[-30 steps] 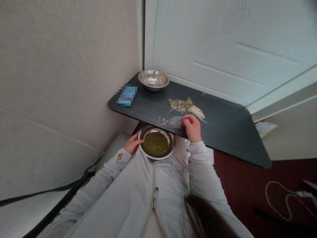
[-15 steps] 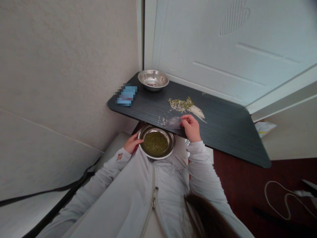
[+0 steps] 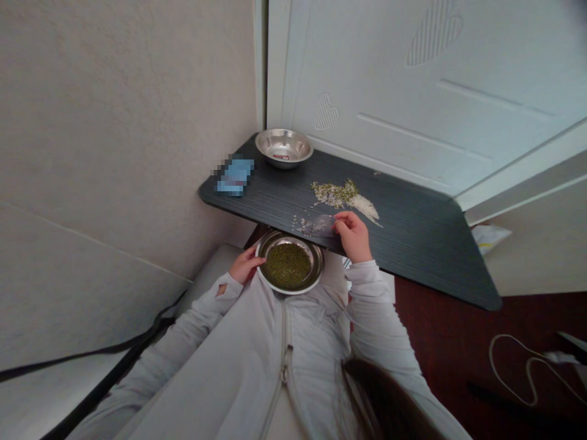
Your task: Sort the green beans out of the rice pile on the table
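My left hand (image 3: 246,265) grips the left rim of a steel bowl (image 3: 316,275), which rests at my lap just under the table edge. Small green beans (image 3: 288,265) cover the bowl's bottom. Above the table's near edge, my right hand (image 3: 352,235) pinches a clear plastic sheet (image 3: 324,226) by its right end. The sheet lies low against the tabletop, over some white grains. More loose white grains (image 3: 300,225) are scattered at its left. Behind it spreads a pile of mixed green beans and white grains (image 3: 337,194), with a whiter heap (image 3: 365,208) at its right.
A second steel bowl (image 3: 284,146) stands at the back left of the dark table (image 3: 426,244). Left of it lies a blurred blue object (image 3: 235,177). A wall (image 3: 137,122) borders the left, a white door (image 3: 367,79) the back. A cable (image 3: 509,339) lies on the floor.
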A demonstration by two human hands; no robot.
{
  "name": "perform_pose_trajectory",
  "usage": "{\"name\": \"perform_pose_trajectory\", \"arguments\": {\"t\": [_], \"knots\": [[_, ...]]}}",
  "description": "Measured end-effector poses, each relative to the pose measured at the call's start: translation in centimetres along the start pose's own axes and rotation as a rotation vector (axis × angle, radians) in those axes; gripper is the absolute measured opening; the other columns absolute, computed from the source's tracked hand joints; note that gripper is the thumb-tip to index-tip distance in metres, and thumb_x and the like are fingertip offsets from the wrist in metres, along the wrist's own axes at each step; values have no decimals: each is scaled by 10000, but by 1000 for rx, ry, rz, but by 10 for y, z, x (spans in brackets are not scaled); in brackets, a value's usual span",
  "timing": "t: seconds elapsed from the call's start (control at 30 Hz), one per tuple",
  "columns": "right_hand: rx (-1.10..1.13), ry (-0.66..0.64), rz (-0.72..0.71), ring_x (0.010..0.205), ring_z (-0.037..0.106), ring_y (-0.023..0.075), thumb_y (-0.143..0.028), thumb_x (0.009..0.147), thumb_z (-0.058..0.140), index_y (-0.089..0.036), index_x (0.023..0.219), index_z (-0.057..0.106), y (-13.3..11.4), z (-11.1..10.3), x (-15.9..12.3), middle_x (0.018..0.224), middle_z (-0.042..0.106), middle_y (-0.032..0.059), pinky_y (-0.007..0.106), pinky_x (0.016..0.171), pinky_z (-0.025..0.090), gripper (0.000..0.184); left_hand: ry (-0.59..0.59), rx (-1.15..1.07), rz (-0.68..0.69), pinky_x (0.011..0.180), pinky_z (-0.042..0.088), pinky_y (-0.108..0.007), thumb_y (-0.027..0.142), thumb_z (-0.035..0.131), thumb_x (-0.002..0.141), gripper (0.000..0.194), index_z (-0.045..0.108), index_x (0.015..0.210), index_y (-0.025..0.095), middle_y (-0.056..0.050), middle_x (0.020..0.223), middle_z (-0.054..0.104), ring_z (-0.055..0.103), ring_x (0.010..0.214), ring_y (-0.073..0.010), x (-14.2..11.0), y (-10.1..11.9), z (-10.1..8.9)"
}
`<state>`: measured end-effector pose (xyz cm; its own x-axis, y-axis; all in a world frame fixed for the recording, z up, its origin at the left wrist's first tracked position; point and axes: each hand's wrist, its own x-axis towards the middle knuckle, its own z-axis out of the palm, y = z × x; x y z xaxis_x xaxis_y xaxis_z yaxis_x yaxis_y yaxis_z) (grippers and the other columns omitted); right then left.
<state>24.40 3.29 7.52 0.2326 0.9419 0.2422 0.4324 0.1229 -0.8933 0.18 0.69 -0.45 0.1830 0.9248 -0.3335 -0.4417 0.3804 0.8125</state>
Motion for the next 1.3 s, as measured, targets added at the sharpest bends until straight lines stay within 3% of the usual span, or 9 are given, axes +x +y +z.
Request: {"name": "perform_pose_trajectory", "arguments": {"t": [0.57,0.77,1.03,1.17,1.3], "knots": [[46,-9,21,511,439,82,-207,608,431,-171,743,508,-2,1,-1,561,511,-41,221,534,351,159,0,38,13,837,324,-395,156,661,446,405,577,841,121,-47,836,621,520,879,-239,2,-1,-3],[124,105,42,537,459,83,-230,633,437,-165,754,495,-4,-2,-2,575,511,-33,222,546,360,149,-1,78,29,828,331,-392,177,661,447,429,578,864,116,-56,847,620,510,893,-245,3,-1,-4],[201,288,61,591,474,71,-267,669,481,-197,906,437,-18,-9,-69,747,475,-5,206,524,379,251,10,56,4,795,353,-386,182,657,453,382,583,824,129,-39,785,625,543,806,-229,1,0,-1],[134,194,113,529,464,71,-262,689,464,-198,881,454,-18,-2,-95,693,456,-20,218,498,376,202,-5,58,5,796,353,-385,168,657,454,382,581,825,125,-37,781,625,546,798,-225,2,-1,-3],[13,105,40,554,467,100,-244,738,385,-190,855,471,-23,9,-102,611,471,-15,254,556,390,155,3,46,2,793,359,-386,172,657,450,408,578,847,126,-41,793,627,545,807,-231,1,1,-1]]}}
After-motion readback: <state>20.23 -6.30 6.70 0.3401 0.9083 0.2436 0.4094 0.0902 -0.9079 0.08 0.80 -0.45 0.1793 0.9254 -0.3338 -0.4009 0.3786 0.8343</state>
